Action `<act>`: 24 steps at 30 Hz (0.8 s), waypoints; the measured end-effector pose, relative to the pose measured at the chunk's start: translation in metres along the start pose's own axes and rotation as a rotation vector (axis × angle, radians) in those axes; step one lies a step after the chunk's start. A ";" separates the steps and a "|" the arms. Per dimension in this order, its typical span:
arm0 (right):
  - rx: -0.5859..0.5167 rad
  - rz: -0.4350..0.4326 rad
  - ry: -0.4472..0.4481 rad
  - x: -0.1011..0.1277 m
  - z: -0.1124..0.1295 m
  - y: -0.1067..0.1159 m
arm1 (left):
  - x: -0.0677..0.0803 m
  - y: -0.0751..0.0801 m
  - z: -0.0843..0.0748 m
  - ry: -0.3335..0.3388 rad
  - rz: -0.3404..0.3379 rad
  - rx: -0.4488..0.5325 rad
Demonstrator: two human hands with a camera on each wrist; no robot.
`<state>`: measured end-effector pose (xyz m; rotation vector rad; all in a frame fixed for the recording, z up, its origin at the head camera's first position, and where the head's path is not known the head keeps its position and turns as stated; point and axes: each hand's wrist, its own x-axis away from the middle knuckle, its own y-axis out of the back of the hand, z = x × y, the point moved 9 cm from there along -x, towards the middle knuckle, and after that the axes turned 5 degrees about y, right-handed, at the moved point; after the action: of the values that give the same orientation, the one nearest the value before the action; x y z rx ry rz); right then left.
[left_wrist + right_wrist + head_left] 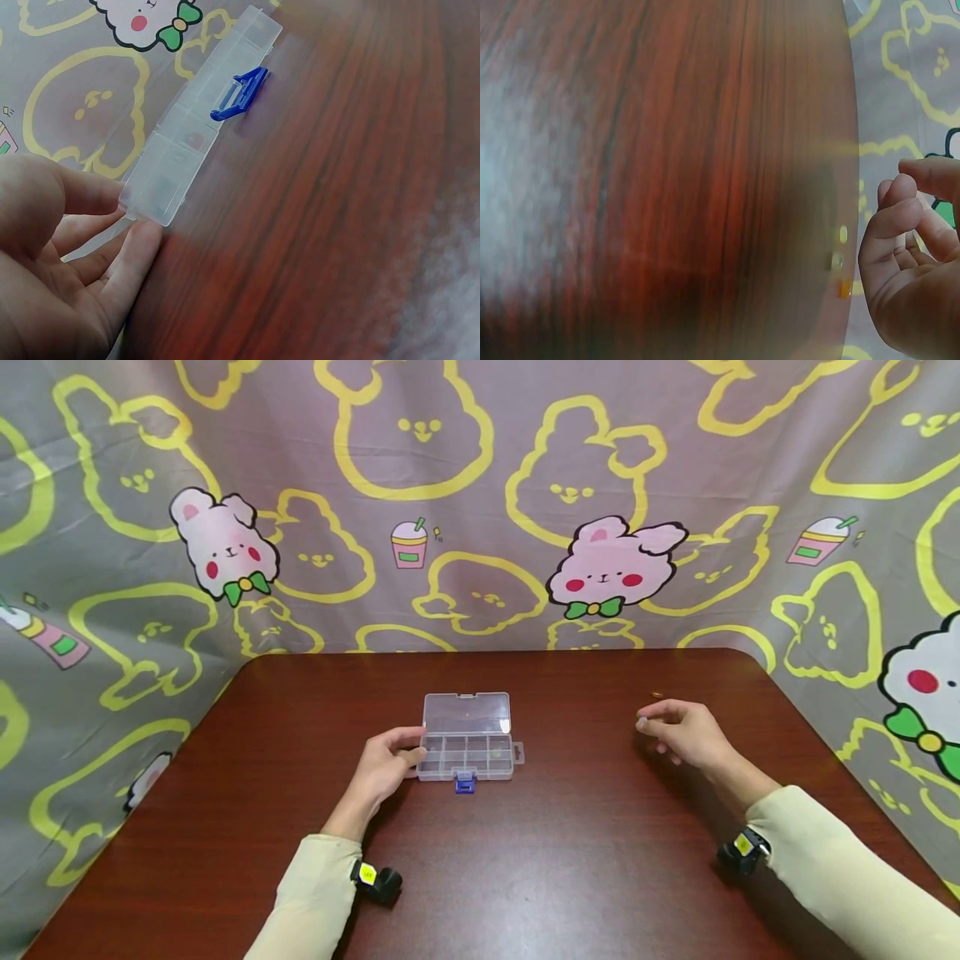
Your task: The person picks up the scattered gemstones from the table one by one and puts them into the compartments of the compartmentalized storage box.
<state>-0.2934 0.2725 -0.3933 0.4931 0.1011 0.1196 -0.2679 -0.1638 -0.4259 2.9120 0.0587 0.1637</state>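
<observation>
Left hand: fingers clamp a clear, open compartment box; right hand: fingers' hold unclear. Right-wrist view alone shows three beads.

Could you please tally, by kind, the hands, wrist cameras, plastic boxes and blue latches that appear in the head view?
Hands: 2 (left hand, right hand)
Wrist cameras: 2 (left wrist camera, right wrist camera)
Plastic box: 1
Blue latch: 1
Total: 6

Head view high, forward-down; wrist views low, close, tilted — head and left share box.
</observation>
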 end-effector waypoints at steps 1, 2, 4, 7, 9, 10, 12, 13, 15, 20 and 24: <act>-0.009 0.002 0.003 0.000 0.001 -0.002 | 0.000 0.000 0.000 -0.001 0.001 -0.002; -0.016 0.004 0.005 0.000 0.001 -0.003 | 0.000 -0.001 0.000 -0.003 0.002 -0.006; -0.026 0.007 -0.003 0.000 0.001 -0.006 | 0.000 -0.001 0.000 0.002 0.001 -0.008; -0.051 0.015 -0.006 0.000 0.003 -0.013 | 0.001 0.000 0.000 0.007 -0.003 -0.003; -0.065 0.020 -0.010 0.001 0.005 -0.018 | 0.000 0.001 0.000 0.009 -0.006 0.006; -0.072 0.022 -0.006 0.001 0.007 -0.021 | 0.000 0.001 0.001 0.007 -0.006 0.008; -0.087 0.029 -0.001 0.002 0.011 -0.027 | 0.000 0.001 0.001 0.005 -0.006 0.011; -0.092 0.034 0.000 0.002 0.012 -0.030 | 0.000 0.001 0.001 0.005 -0.006 0.011; -0.102 0.046 0.003 0.002 0.016 -0.037 | 0.000 0.001 0.001 0.005 -0.007 0.009; -0.112 0.069 0.001 0.002 0.022 -0.052 | -0.001 0.001 0.000 0.005 -0.008 0.011; -0.118 0.086 0.009 0.001 0.025 -0.064 | -0.001 0.001 0.001 0.006 -0.005 0.011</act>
<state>-0.2836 0.2050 -0.4019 0.3788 0.0807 0.2110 -0.2690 -0.1646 -0.4264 2.9219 0.0680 0.1721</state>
